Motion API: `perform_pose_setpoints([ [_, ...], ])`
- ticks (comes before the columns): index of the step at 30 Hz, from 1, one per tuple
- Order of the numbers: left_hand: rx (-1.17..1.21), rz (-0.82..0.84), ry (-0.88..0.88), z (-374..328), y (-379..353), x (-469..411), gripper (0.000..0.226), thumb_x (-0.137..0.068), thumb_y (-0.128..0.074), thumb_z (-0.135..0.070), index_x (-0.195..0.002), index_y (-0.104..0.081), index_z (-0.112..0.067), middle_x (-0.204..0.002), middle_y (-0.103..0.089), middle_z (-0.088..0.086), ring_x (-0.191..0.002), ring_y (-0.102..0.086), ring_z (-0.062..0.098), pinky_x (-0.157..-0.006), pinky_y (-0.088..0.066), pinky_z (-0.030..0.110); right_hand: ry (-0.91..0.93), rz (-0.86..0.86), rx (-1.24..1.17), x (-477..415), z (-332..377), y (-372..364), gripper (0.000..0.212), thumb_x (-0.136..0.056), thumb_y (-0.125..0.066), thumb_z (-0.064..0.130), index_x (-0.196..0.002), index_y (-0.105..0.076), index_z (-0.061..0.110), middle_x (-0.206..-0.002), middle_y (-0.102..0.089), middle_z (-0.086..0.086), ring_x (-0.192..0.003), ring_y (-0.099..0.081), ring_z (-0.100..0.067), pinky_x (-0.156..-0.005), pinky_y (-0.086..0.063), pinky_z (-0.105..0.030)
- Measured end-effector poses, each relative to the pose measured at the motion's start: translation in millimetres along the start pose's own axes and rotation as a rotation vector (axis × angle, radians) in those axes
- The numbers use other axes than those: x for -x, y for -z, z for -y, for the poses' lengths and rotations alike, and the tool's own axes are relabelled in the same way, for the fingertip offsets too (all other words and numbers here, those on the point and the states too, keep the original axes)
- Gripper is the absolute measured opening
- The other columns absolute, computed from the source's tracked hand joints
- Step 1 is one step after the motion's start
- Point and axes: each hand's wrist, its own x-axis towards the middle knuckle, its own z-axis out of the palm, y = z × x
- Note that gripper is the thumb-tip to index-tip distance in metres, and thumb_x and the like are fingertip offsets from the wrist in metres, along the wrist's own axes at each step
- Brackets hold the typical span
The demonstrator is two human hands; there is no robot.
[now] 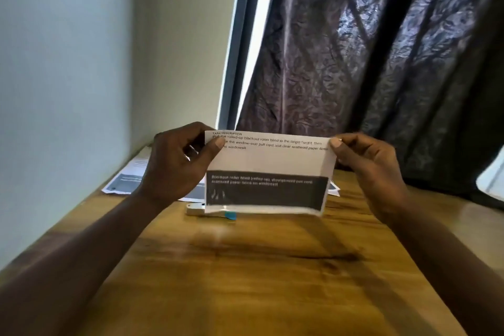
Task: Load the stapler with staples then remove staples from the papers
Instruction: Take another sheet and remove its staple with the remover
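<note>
The held sheet (270, 161) stands upright, facing the camera, and its print is partly legible. A small heading reads "TASK DESCRIPTION". Below it: "Pull the rolled-up blackout roller blind to the target height, then ... the window-side pull cord and clear scattered paper items ... windowsill", with the line starts covered by a thumb. A dark band across the lower half of the sheet carries pale text, blurred, starting "Blackout roller blind (rolled up)" and ending "scattered paper items on windowsill".

The left hand (174, 169) pinches the sheet's upper left corner, thumb in front over the text and fingers curled behind. A small shiny thing (188, 154) glints among those fingers; what it is cannot be told. The right hand (373, 169) pinches the upper right corner between thumb and curled fingers.

Just behind the sheet's bottom edge, at its lower left, a pale stapler (195, 210) with a blue part lies on the wooden table (245, 267), mostly hidden by the sheet. Loose papers (128, 183) printed with similar dark bands lie flat on the table behind and to the left of the sheet, partly covered by the left hand, and another paper corner shows past the sheet's right edge.

Beyond the sheet hangs a dark patterned curtain (354, 63), with a bright strip of window frame (245, 35) at its left and a plain pale wall (81, 63) farther left.
</note>
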Motion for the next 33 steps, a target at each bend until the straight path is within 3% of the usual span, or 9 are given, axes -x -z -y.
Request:
perform_pose_setpoints([
  [3, 0.173, 0.108, 0.167, -11, -15, 8, 0.028, -0.095, -0.065, -0.038, -0.093, -0.070, -0.010, -0.093, -0.078, -0.006, -0.084, -0.076, 0.011, -0.070, -0.064, 0.033, -0.025, -0.022, 0.123, 19, -11, 19, 0.008, -0.094, -0.067, 0.016, -0.096, -0.075, 0.018, -0.093, -0.079, 0.005, -0.091, -0.074, -0.011, -0.078, -0.057, -0.025],
  [6, 0.234, 0.204, 0.270, -18, -28, 18, 0.023, -0.090, -0.069, -0.028, -0.109, -0.068, -0.018, -0.097, -0.077, -0.004, -0.087, -0.076, 0.009, -0.067, -0.063, 0.027, -0.088, -0.040, 0.277, 36, -33, 30, 0.007, -0.092, -0.070, 0.021, -0.096, -0.077, 0.023, -0.092, -0.078, 0.006, -0.091, -0.073, -0.011, -0.078, -0.058, -0.033],
  [10, -0.111, 0.436, 0.134, -17, -42, 37, 0.036, -0.092, -0.071, -0.027, -0.127, -0.061, -0.031, -0.104, -0.070, -0.012, -0.077, -0.068, 0.000, -0.062, -0.058, 0.016, -0.225, -0.071, 0.397, 52, -62, 37, 0.006, -0.092, -0.071, 0.024, -0.094, -0.074, 0.029, -0.090, -0.075, 0.013, -0.083, -0.070, -0.006, -0.070, -0.059, -0.025],
  [14, -0.335, 0.639, -0.037, -21, -51, 48, 0.029, -0.098, -0.061, -0.034, -0.127, -0.063, -0.034, -0.122, -0.066, -0.012, -0.097, -0.063, 0.003, -0.087, -0.058, 0.030, -0.273, -0.044, 0.605, 67, -88, 39, 0.005, -0.092, -0.072, 0.028, -0.090, -0.076, 0.031, -0.085, -0.074, 0.016, -0.078, -0.068, -0.003, -0.068, -0.055, -0.025],
  [18, -0.561, 0.829, -0.106, -23, -62, 52, 0.036, -0.103, -0.045, -0.046, -0.136, -0.056, -0.040, -0.146, -0.053, -0.015, -0.135, -0.046, 0.008, -0.113, -0.032, 0.039, -0.110, 0.071, 1.012, 73, -96, 42, 0.018, -0.088, -0.071, 0.035, -0.106, -0.070, 0.035, -0.109, -0.070, 0.010, -0.105, -0.060, -0.013, -0.090, -0.051, -0.036],
  [21, -0.599, 0.857, -0.086, -23, -61, 51, 0.040, -0.102, -0.034, -0.050, -0.133, -0.058, -0.043, -0.140, -0.056, -0.015, -0.131, -0.047, 0.008, -0.111, -0.033, 0.040, 0.019, 0.176, 0.922, 76, -84, 38, 0.024, -0.093, -0.065, 0.037, -0.117, -0.067, 0.033, -0.124, -0.061, 0.011, -0.116, -0.050, -0.008, -0.101, -0.044, -0.034],
  [25, -0.676, 0.900, -0.075, -28, -60, 50, 0.058, -0.094, -0.016, -0.060, -0.132, -0.059, -0.046, -0.134, -0.055, -0.016, -0.125, -0.047, 0.006, -0.108, -0.033, 0.036, -0.111, 0.504, 0.750, 91, -68, 25, 0.055, -0.097, -0.052, 0.056, -0.146, -0.048, 0.032, -0.153, -0.040, 0.017, -0.139, -0.033, 0.001, -0.117, -0.030, -0.027],
  [29, -0.745, 0.875, -0.100, -37, -60, 46, 0.058, -0.092, -0.021, -0.063, -0.130, -0.061, -0.044, -0.151, -0.045, -0.012, -0.139, -0.040, 0.014, -0.117, -0.024, 0.045, -0.195, 0.639, 0.906, 98, -65, 19, 0.065, -0.101, -0.029, 0.061, -0.159, -0.021, 0.033, -0.167, -0.013, 0.016, -0.152, -0.010, -0.003, -0.121, -0.010, -0.024],
  [33, -0.472, 0.913, 0.033, -64, -82, 44, 0.058, -0.091, -0.034, -0.066, -0.139, -0.053, -0.039, -0.155, -0.041, -0.016, -0.143, -0.034, 0.006, -0.120, -0.026, 0.038, -0.204, 0.682, 0.947, 98, -67, 15, 0.064, -0.103, -0.021, 0.058, -0.161, -0.010, 0.033, -0.169, -0.005, 0.013, -0.154, 0.000, -0.005, -0.125, -0.005, -0.031],
])
